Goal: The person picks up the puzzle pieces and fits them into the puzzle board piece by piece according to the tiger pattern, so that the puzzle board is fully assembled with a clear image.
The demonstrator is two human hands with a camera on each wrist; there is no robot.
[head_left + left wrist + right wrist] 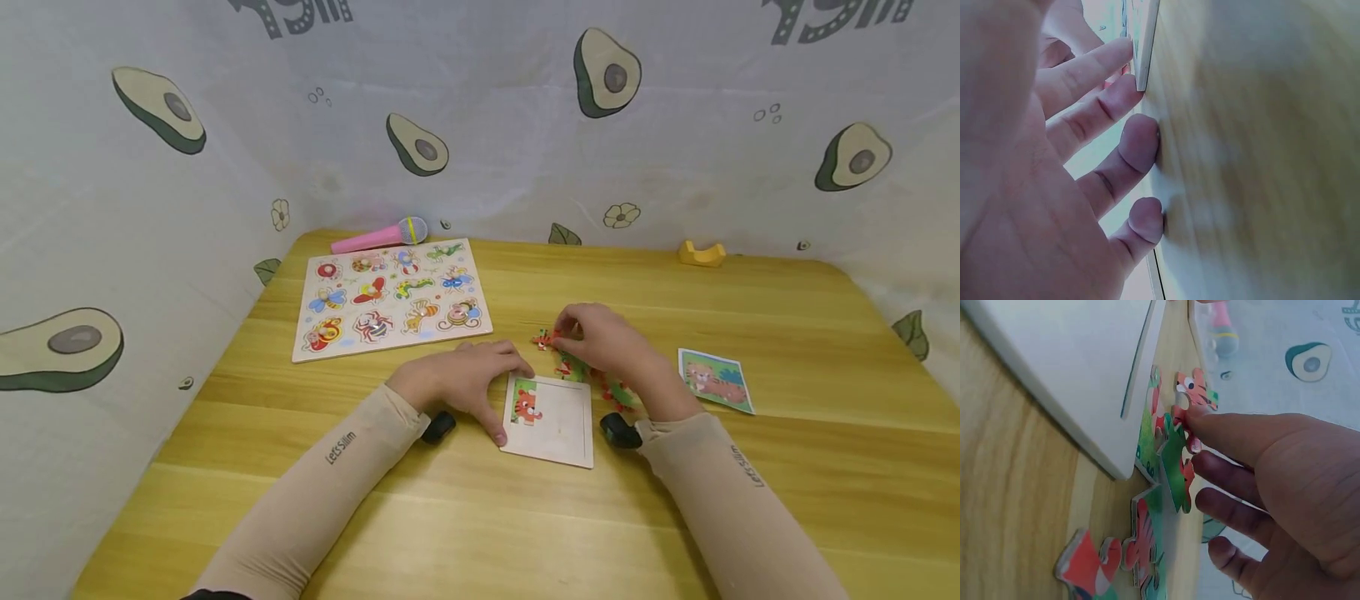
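Mid-frame, right hand pinches flat red-green jigsaw piece; spread left hand touches square pale-wood board. Seemingly selecting; next calls for alignment.

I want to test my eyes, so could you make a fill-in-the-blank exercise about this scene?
The microphone behind the insect board has a ____ handle.
The curved block at the back of the table is ____.
The puzzle piece pinched by the right hand shows a round, black-and-white ____.
In the head view, the left hand touches the puzzle tray on its ____ side.
Missing words: pink; yellow; eye; left.
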